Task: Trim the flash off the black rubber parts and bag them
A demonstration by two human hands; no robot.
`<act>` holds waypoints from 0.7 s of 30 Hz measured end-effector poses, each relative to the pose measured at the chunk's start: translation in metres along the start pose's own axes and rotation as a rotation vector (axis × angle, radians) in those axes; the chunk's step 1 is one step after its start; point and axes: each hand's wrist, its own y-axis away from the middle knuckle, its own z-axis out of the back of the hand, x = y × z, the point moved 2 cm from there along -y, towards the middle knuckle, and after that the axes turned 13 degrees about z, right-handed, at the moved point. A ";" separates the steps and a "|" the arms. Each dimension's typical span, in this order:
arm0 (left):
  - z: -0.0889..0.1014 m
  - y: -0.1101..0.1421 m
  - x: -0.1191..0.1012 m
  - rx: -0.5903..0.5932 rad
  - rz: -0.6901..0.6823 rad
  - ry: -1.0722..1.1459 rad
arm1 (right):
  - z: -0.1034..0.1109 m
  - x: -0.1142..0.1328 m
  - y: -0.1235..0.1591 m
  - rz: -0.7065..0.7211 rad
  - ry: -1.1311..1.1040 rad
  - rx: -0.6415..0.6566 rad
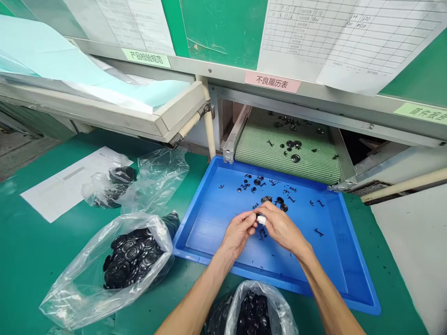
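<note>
A green wall panel (216, 28) carries paper charts (349, 42) and a pink label (272, 81). Below stretches a green workbench (31, 260), with grey floor (21, 158) beyond.

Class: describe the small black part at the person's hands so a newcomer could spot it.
In the blue plastic tray, find the left hand and right hand. The small black part sits between them, against a white-wrapped fingertip, unlike the loose parts around it.
</note>
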 end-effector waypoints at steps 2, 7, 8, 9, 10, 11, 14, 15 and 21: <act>-0.001 0.000 0.000 0.017 0.021 -0.001 | 0.003 0.001 0.005 -0.006 0.004 0.023; -0.002 0.002 0.001 -0.021 0.038 0.039 | 0.008 -0.001 0.022 -0.305 0.229 -0.055; -0.002 0.002 0.001 -0.019 0.037 0.040 | 0.008 0.000 0.025 -0.353 0.265 -0.063; -0.002 0.002 0.000 -0.017 0.032 0.042 | 0.006 0.001 0.028 -0.361 0.277 -0.071; -0.003 0.002 0.000 -0.015 0.025 0.044 | 0.004 0.003 0.030 -0.337 0.271 -0.087; -0.003 0.002 0.000 -0.013 0.015 0.045 | 0.002 0.005 0.031 -0.296 0.257 -0.113; -0.003 0.003 0.000 0.000 -0.022 0.041 | -0.009 0.009 0.035 -0.223 0.262 -0.158; -0.003 0.003 0.000 0.003 -0.033 0.040 | -0.013 0.010 0.036 -0.240 0.295 -0.155; -0.002 0.003 0.000 -0.007 -0.042 0.027 | -0.025 0.019 0.038 -0.293 0.388 -0.149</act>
